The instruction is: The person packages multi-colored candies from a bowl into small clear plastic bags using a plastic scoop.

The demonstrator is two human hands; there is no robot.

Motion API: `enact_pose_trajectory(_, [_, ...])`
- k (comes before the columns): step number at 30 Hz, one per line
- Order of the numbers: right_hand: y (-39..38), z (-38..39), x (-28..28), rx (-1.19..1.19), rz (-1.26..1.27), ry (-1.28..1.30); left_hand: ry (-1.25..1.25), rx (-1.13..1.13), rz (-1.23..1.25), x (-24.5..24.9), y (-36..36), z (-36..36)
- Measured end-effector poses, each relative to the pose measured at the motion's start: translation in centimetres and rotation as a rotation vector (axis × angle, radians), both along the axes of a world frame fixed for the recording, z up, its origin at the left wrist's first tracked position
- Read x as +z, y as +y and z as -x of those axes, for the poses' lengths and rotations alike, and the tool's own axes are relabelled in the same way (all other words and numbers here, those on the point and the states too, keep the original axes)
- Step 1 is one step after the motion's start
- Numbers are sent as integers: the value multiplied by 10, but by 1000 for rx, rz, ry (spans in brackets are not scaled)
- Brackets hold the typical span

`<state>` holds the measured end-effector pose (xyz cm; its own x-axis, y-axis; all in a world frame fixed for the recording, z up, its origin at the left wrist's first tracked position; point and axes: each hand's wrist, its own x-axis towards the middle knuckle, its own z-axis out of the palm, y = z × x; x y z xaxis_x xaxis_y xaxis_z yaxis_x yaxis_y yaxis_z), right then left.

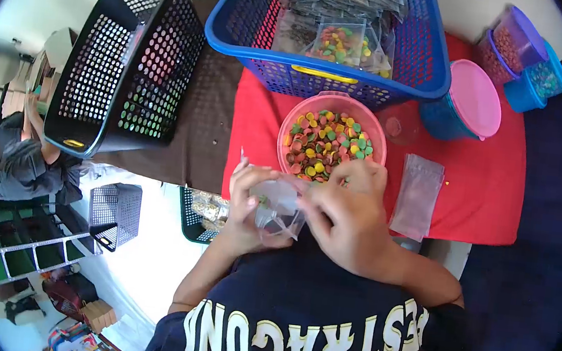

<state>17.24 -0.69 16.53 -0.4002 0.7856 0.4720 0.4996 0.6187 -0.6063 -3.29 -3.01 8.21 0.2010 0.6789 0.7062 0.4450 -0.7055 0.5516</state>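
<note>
My left hand [248, 203] is closed around the side of a small clear plastic bag [277, 199], held in front of my chest. A little green shows inside the bag. My right hand [357, 208] is at the bag's upper right edge, its thumb and forefinger pinched there and its other fingers curled. Just beyond my hands stands a pink bowl [285, 124] of small red, yellow, green and brown cup-shaped pieces [326, 142]. The right hand covers part of the bowl's near rim.
A blue basket [253, 51] of filled bags stands behind the bowl. A stack of flat clear bags [419, 195] lies on the red cloth [493, 200], right. A pink-lidded tub [473, 100] and a black basket [154, 67] flank it. Another person [29, 164] sits far left.
</note>
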Motion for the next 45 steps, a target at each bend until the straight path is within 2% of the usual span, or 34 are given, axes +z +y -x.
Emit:
enact_pose_trajectory(2, [2,-1,-4,-44,19,27,54,-155,127,17,8,2])
enact_pose_trajectory(3, [4,-2,-14,-20,207,127,63,-215,163,21,14,2])
enact_pose_trajectory(4, [5,-2,-22,5,399,222,185,-207,222,38,17,-2])
enact_pose_trajectory(5, [4,-4,-24,-40,544,227,255,-199,233,38,20,-6])
enact_pose_trajectory(6, [4,-6,-33,-16,540,217,324,-193,244,38,23,-10])
enact_pose_trajectory(8, [8,-8,-48,-113,545,483,291,-179,204,46,27,-16])
enact_pose_trajectory(10, [8,-15,-44,-120,517,513,260,-181,170,56,27,-11])
enact_pose_trajectory(12, [11,-34,-51,-216,525,594,185,164,104,61,21,5])
enact_pose_trajectory(14, [16,-50,-53,-258,533,651,-388,263,330,30,15,19])
enact_pose_trajectory(16, [16,-58,-53,-306,541,711,-697,161,753,16,6,31])
enact_pose_trajectory(17, [16,-60,-52,-309,558,772,-757,-19,909,1,0,41])
enact_pose_trajectory(18, [16,-62,-50,-312,574,832,-760,-21,907,-3,-6,39])
enact_pose_trajectory(20, [15,-69,-52,-273,553,814,-841,-315,1165,-9,-18,30])
enact_pose_trajectory(23, [13,-79,-60,-214,577,842,-967,-225,1165,-12,-20,17])
enact_pose_trajectory(26, [13,-79,-56,-237,570,783,-946,-121,1139,-16,-20,18])
enact_pose_trajectory(28, [14,-75,-50,-169,667,939,-965,-111,1123,-14,-19,19])
enact_pose_trajectory(32, [12,-77,-53,-172,691,901,-988,-168,1080,-7,-19,17])
enact_pose_trajectory(33, [11,-78,-53,-166,671,855,-1084,-212,1129,-9,-18,17])
enact_pose_trajectory(35, [9,-81,-55,-163,653,809,-1119,-236,1166,-7,-17,17])
enact_pose_trajectory(37, [9,-86,-58,-119,471,589,-1154,-262,1202,-7,-14,16])
enact_pose_trajectory(38, [8,-85,-56,-122,472,588,-1139,-242,1210,-9,-13,15])
enact_pose_trajectory(41, [9,-74,-50,-118,498,629,-1089,-197,1185,-6,-12,13])
enact_pose_trajectory(43, [10,-66,-50,-163,687,789,-1051,-173,1155,-5,-12,12])
enact_pose_trajectory(45, [10,-69,-59,-123,715,778,-1058,-90,1069,-7,-11,12])
